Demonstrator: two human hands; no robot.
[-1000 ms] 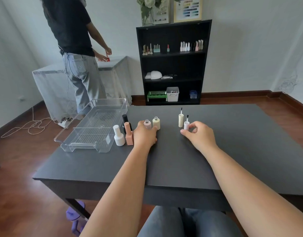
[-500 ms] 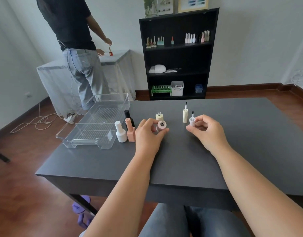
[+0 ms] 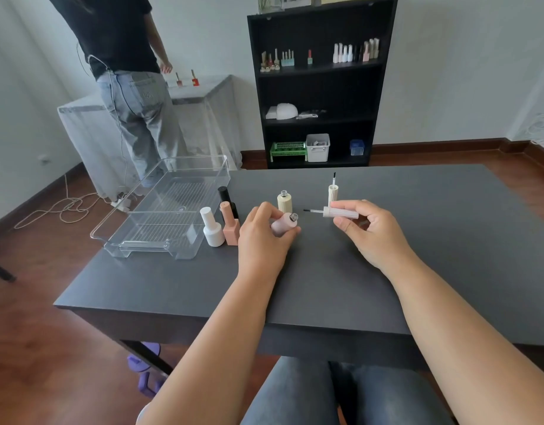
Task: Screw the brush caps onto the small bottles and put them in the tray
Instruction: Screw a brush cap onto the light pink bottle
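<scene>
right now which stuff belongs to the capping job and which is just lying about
In the job:
left hand holding pink bottle
right hand holding brush cap
cream bottle
cream cap
tray

Lying about:
bookshelf
green basket

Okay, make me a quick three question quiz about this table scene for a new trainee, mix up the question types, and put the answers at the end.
1. True or false: the clear tray already holds a capped bottle.
2. Which way does the brush cap in the right hand point its bristles? A) up B) toward the pink bottle C) at the shelf
3. Fill in: the left hand grips the pink bottle, whose neck is ____.

Key: 1 false; 2 B; 3 uncapped
</scene>
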